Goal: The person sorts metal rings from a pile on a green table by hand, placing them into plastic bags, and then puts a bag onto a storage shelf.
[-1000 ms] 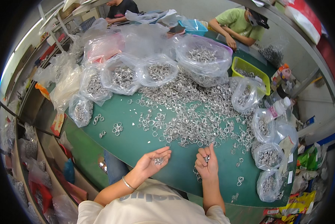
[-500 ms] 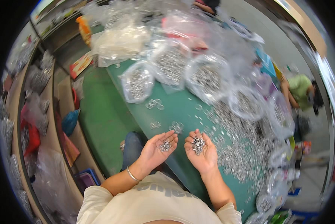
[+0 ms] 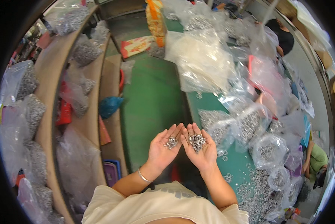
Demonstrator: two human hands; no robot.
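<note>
My left hand [image 3: 163, 147] is turned palm up and cups a small cluster of shiny silver metal pieces [image 3: 171, 142], some of them ring-shaped. Beside it, my right hand [image 3: 202, 152], also palm up, bears a larger heap of silver metal pieces [image 3: 196, 142]. The fingers of both hands are extended and slightly curled, and their inner edges meet or nearly meet. The hands are in front of my body, between the shelves and the green table [image 3: 236, 164]. Loose silver rings [image 3: 228, 177] lie on the table, right of my right hand.
Clear bags of metal parts [image 3: 268, 152] crowd the table, with a broad spread of loose pieces [image 3: 255, 192] nearer me. At left, wooden shelves [image 3: 48, 123] hold more bags. A stack of clear plastic bags [image 3: 203, 56] lies farther off. A person in green [image 3: 317, 158] is at right.
My view and body have turned left, so the table now lies farther right and the green floor is ahead. My hands have come together, still carrying the metal pieces.
</note>
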